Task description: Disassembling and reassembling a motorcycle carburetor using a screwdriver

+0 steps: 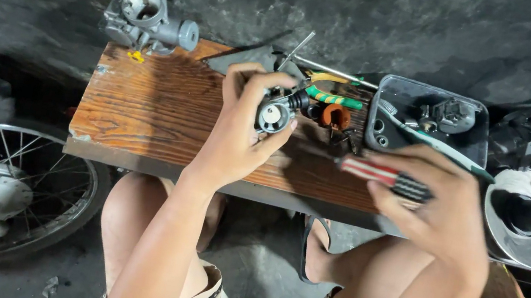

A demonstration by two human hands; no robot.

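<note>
The left hand point(239, 135) curls its fingers around a small grey metal carburettor part point(275, 114), held just above the wooden bench point(152, 107). The right hand point(442, 210) is closed on a screwdriver point(384, 176) with a red-and-black striped handle – blurred, its tip pointing toward the part. Just behind lie green-and-yellow-handled pliers point(331, 96) and an orange cap point(336, 115). A dark tray point(376, 109) of small parts sits to the right – another carburettor point(148, 21) stands at the bench's far left corner
</note>
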